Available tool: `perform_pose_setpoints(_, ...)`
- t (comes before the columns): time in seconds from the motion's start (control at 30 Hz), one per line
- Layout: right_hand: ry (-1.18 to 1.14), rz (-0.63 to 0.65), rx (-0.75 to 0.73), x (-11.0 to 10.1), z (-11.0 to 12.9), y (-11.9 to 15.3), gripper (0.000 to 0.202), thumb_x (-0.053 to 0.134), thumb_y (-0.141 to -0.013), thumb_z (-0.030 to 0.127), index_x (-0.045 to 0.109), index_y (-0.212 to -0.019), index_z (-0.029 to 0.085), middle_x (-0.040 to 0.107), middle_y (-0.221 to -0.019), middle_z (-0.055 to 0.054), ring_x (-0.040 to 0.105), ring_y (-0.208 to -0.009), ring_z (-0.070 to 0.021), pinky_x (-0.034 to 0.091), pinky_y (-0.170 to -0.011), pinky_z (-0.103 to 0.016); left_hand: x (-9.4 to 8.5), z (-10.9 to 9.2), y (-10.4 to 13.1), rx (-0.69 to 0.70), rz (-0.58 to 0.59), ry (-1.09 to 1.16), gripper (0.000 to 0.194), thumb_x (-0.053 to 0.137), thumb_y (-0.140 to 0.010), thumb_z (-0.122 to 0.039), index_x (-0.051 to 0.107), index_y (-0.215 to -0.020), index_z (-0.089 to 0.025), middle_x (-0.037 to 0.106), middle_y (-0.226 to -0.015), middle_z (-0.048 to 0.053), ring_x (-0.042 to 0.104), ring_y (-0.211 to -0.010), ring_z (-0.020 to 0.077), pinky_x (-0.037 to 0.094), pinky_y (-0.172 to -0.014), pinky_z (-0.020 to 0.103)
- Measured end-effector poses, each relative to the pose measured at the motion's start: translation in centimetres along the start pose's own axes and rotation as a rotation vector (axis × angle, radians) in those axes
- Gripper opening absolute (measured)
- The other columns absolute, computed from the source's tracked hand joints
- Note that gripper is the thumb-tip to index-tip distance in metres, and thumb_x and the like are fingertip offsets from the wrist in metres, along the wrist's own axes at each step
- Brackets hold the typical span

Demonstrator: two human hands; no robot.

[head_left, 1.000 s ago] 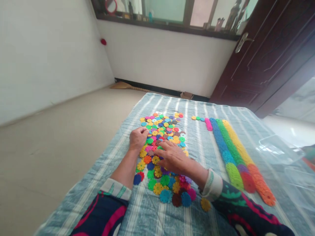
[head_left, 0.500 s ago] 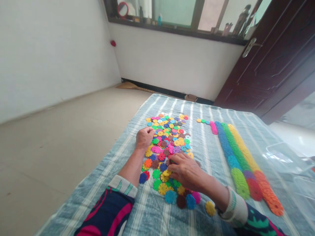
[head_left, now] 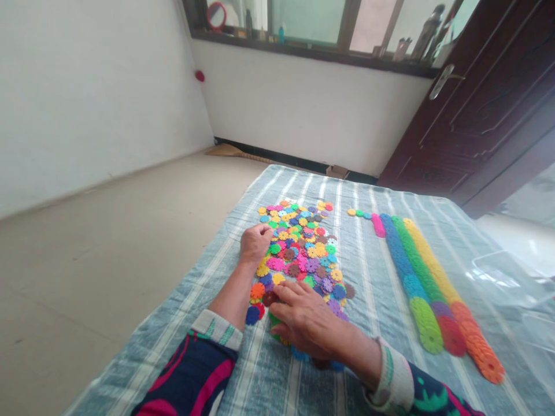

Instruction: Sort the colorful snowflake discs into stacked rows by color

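Observation:
Many colourful plastic snowflake discs lie in a loose, overlapping spread in front of me. My left hand rests at the left edge of this spread, closed with thumb and fingertips pressed together; what it holds, if anything, is hidden. My right hand is low over the near part of the spread, palm down with its fingers bent. At its fingertips is a dark brown disc, gripped between thumb and fingers as far as I can see. The palm covers several green, yellow and blue discs.
To the right lie long overlapping rows of discs sorted by colour, among them a blue row and an orange one. A short pink row is beyond. Clear plastic containers stand at the right edge of the striped cloth.
My right hand has moved left and toward me, uncovering purple and blue discs. The red disc near its fingers and the loose yellow disc by the wrist are out of sight. My left hand stays put.

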State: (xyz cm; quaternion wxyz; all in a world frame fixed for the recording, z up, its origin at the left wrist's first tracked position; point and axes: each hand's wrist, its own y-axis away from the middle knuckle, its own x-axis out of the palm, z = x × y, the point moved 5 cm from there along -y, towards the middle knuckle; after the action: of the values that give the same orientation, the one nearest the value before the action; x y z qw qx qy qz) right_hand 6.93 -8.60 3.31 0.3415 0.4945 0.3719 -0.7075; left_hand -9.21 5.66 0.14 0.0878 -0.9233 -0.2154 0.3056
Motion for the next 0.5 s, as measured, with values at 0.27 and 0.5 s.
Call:
perform_pose_setpoints(0.27,0.115,-0.034,0.265,-1.5,-5.3,0.8,0.013,0.060,-0.092,0.028,0.064,-0.100,0.018,0.064,-0.103,-0.009,0.055,-0.102,-0.0257,0.041,-0.088,-0.039,0.0,0.1,-0.1,0.005,-0.008,-0.012,0.027,0.051,-0.073,-0.034,0.072,-0.070,-0.017,0.069,-0.066,0.000,0.061,-0.066,0.0160,0.044,-0.063,0.023)
perform_pose_setpoints(0.5,0.161,0.001,0.400,-2.3,-7.9,2.2,0.012,0.056,-0.093,0.026,0.064,-0.088,0.018,0.066,-0.091,-0.006,0.058,-0.091,-0.0226,0.040,-0.080,-0.035,0.0,0.2,-0.1,-0.004,-0.016,-0.025,0.026,0.052,-0.072,-0.034,0.072,-0.072,-0.017,0.069,-0.065,0.000,0.062,-0.066,0.0165,0.043,-0.062,0.024)
